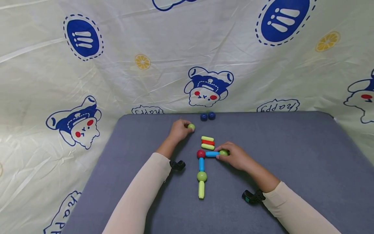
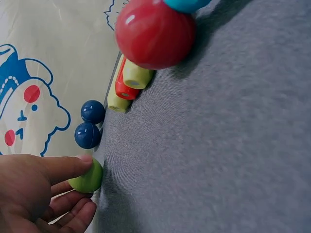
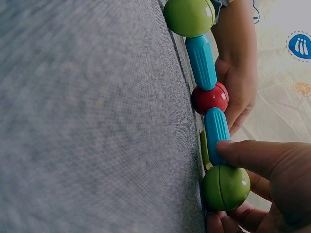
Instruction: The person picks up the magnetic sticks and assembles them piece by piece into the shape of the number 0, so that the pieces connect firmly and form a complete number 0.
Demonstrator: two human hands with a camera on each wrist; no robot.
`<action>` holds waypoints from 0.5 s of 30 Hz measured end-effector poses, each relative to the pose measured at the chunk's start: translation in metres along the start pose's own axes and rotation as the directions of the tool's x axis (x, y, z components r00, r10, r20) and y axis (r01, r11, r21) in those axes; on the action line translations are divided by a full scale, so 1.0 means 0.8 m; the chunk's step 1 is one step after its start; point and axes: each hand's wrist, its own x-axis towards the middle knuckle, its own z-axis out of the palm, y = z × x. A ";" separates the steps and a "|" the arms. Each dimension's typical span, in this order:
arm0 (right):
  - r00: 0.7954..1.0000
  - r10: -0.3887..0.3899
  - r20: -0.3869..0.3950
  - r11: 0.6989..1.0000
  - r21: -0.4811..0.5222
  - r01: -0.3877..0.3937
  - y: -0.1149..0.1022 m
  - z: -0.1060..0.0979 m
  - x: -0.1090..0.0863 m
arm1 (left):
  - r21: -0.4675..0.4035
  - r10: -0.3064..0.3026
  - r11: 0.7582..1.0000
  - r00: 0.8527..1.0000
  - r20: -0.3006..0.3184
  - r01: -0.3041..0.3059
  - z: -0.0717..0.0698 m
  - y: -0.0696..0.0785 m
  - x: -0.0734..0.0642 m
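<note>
At the far side of the table my left hand pinches a green ball between thumb and fingers. My right hand grips another green ball, its thumb lying on the end of a blue rod. That rod runs left to a red ball. From the red ball a second blue rod extends toward the near side, joined to a green ball and then a yellow-green rod.
Two yellow-green rods with a red rod between them lie side by side just beyond the joined pieces. Two dark blue balls sit at the far edge of the grey table. A printed cloth hangs behind.
</note>
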 end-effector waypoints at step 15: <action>1.000 0.003 0.011 1.000 0.003 -0.003 0.001 -0.001 0.000 | -0.002 0.079 0.997 0.991 0.104 -0.079 -0.011 -0.010 -0.045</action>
